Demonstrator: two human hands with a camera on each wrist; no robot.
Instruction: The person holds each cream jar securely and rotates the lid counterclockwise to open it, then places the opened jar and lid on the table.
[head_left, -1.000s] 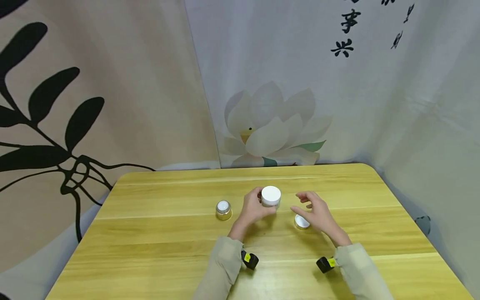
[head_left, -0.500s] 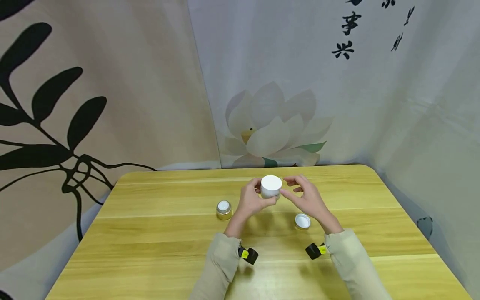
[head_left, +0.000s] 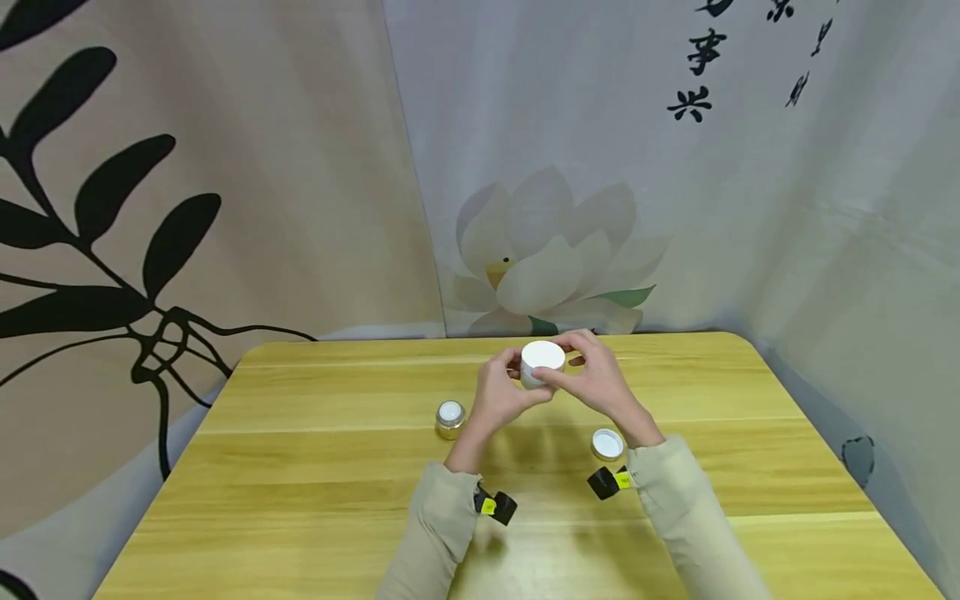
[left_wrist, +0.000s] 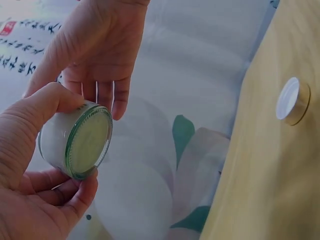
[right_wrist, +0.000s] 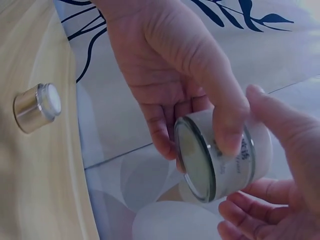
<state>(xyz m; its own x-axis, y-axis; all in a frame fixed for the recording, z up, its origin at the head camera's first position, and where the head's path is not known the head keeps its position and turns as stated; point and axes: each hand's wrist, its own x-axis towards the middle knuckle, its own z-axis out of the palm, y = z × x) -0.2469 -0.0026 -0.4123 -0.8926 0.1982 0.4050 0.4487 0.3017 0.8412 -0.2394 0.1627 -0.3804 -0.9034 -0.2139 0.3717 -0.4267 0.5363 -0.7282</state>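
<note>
A white cream jar (head_left: 543, 357) with a clear glass base and a printed label is held up above the table, its white top facing upward in the head view. My left hand (head_left: 499, 392) grips its side, the thumb (right_wrist: 230, 127) lying on the label in the right wrist view. My right hand (head_left: 595, 379) is round the white upper end, thumb on the near side and fingers on the far side. Its fingers (right_wrist: 255, 200) are partly hidden behind the jar. A gold lid (head_left: 607, 444) lies on the table with its white inside up, below my right hand.
A small gold jar (head_left: 451, 420) with a white top stands on the wooden table (head_left: 300, 500), left of my left forearm. A printed curtain (head_left: 315, 167) hangs behind the table. A black camera (head_left: 603, 482) sits at my right wrist, another camera (head_left: 502, 507) at my left.
The cream jar has risen in my left hand. My right hand has moved left and up from above the gold lid to take hold of the jar's top. The gold lid stays put.
</note>
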